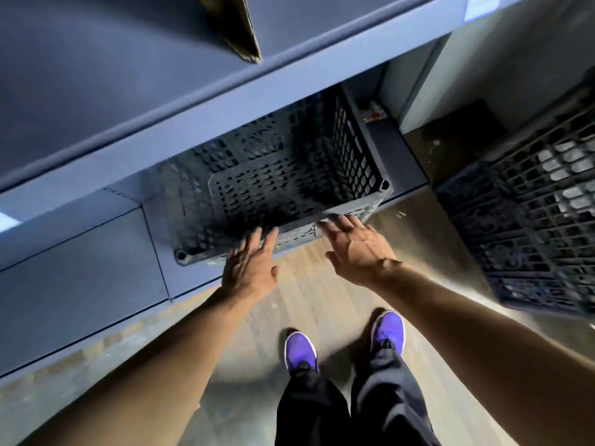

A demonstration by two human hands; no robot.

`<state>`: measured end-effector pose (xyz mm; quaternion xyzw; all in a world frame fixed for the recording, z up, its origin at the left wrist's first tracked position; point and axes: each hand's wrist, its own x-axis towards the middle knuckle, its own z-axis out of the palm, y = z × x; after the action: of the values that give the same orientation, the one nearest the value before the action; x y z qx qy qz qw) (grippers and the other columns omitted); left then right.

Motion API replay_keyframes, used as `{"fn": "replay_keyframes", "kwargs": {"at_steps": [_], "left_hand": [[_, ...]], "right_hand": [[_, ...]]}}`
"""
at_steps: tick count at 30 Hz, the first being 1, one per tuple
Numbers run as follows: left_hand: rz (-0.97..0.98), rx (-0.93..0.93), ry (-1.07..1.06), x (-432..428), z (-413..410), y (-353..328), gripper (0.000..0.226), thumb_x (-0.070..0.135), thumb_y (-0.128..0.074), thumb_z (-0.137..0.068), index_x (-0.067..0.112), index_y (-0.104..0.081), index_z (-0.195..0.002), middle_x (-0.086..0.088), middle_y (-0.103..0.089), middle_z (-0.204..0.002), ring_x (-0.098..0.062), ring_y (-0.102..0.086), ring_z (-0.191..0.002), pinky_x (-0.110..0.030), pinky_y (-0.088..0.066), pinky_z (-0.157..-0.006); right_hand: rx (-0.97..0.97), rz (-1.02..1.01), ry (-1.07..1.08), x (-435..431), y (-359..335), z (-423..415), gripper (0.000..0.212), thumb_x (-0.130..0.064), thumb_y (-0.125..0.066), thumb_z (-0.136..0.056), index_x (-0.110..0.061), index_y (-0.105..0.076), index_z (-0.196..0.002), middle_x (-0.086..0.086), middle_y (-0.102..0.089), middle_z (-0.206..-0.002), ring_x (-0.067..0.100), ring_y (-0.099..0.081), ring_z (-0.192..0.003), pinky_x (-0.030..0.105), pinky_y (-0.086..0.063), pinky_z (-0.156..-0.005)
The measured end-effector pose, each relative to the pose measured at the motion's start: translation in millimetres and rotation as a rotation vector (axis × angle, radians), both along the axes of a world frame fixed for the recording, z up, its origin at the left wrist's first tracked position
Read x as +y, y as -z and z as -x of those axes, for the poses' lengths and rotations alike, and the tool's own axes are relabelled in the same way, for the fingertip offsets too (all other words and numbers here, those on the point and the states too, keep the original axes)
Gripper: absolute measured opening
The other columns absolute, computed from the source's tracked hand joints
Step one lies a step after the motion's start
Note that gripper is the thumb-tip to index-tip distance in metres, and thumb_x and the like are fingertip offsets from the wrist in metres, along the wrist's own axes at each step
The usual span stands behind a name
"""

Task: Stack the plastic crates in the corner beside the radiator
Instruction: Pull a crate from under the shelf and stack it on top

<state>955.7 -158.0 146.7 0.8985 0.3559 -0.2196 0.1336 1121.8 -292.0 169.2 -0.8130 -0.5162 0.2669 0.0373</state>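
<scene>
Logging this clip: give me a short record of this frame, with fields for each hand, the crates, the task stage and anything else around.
left hand: open, fingers spread, at the near rim of the shelf crate; contact unclear from blur
right hand: open, fingers spread, at the same rim, further right
shelf crate: black, empty, upright on the bottom shelf
floor crate: black, standing to the right, untouched
task stage: nothing gripped yet
other: cardboard overhead; purple shoes
</scene>
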Motion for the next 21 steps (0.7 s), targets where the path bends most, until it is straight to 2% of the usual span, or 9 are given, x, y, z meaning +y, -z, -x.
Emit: {"fn": "replay_keyframes", "kwargs": {"at_steps": [2,5,7,11,14,18,21], "left_hand": [[-0.008,-0.026,-0.004,8.3,-6.0,11.2,0.079,0.038,-0.061,-0.087,0.032,-0.015,-0.151,-0.003,-0.038,-0.142,-0.026,-0.038,-0.130,-0.044,-0.034,-0.106],[0.004,-0.054,-0.031,20.8,-17.0,26.1,0.066,0.040,-0.062,-0.088,0.033,-0.029,-0.144,-0.002,-0.048,-0.131,-0.027,-0.046,-0.119,-0.044,-0.041,-0.099],[0.090,-0.050,-0.101,32.4,-21.9,33.9,0.057,0.037,-0.062,-0.089,0.034,-0.037,-0.141,-0.002,-0.050,-0.133,-0.029,-0.050,-0.120,-0.041,-0.046,-0.095],[0.253,0.051,-0.203,52.0,-28.2,40.9,0.053,0.039,-0.054,-0.096,0.031,-0.038,-0.146,-0.001,-0.046,-0.147,-0.026,-0.046,-0.131,-0.037,-0.041,-0.104],[0.217,0.064,-0.133,45.8,-24.1,36.8,0.045,0.038,-0.049,-0.098,0.033,-0.042,-0.142,-0.001,-0.050,-0.144,-0.027,-0.048,-0.128,-0.037,-0.041,-0.102],[0.144,0.096,-0.011,25.0,-3.8,27.9,0.043,0.043,-0.045,-0.098,0.039,-0.041,-0.141,0.003,-0.052,-0.141,-0.027,-0.050,-0.125,-0.037,-0.038,-0.102],[0.071,0.230,0.065,4.7,0.2,13.2,0.046,0.045,-0.039,-0.100,0.041,-0.033,-0.145,-0.003,-0.052,-0.139,-0.030,-0.048,-0.123,-0.037,-0.033,-0.102]], "right_hand": [[-0.038,-0.002,-0.019,14.5,8.6,-6.8,0.064,-0.027,-0.047,-0.096,-0.025,-0.021,-0.155,0.006,-0.024,-0.160,0.026,-0.023,-0.145,0.041,-0.022,-0.118],[-0.119,0.118,-0.066,29.9,26.9,-18.5,0.070,-0.023,-0.043,-0.098,-0.029,-0.006,-0.157,0.005,-0.009,-0.165,0.025,-0.006,-0.151,0.044,-0.001,-0.121],[-0.145,0.169,-0.052,32.4,35.9,-23.3,0.075,-0.021,-0.049,-0.095,-0.030,-0.007,-0.157,0.004,-0.018,-0.162,0.025,-0.012,-0.149,0.047,0.002,-0.119],[-0.206,0.178,-0.052,33.6,42.7,-17.3,0.072,-0.023,-0.053,-0.092,-0.030,-0.018,-0.154,0.002,-0.036,-0.147,0.026,-0.032,-0.135,0.051,-0.010,-0.118],[-0.173,0.180,-0.078,39.4,38.9,-19.0,0.062,-0.026,-0.058,-0.090,-0.035,-0.033,-0.147,0.004,-0.039,-0.139,0.027,-0.036,-0.126,0.046,-0.026,-0.113],[-0.042,0.316,-0.124,30.6,37.3,-18.1,0.057,-0.027,-0.058,-0.092,-0.037,-0.039,-0.145,0.007,-0.033,-0.143,0.029,-0.032,-0.131,0.043,-0.041,-0.102],[-0.044,0.373,-0.165,16.2,41.4,-12.6,0.053,-0.039,-0.056,-0.092,-0.029,-0.043,-0.142,0.007,-0.032,-0.152,0.033,-0.032,-0.135,0.043,-0.042,-0.104]]}}
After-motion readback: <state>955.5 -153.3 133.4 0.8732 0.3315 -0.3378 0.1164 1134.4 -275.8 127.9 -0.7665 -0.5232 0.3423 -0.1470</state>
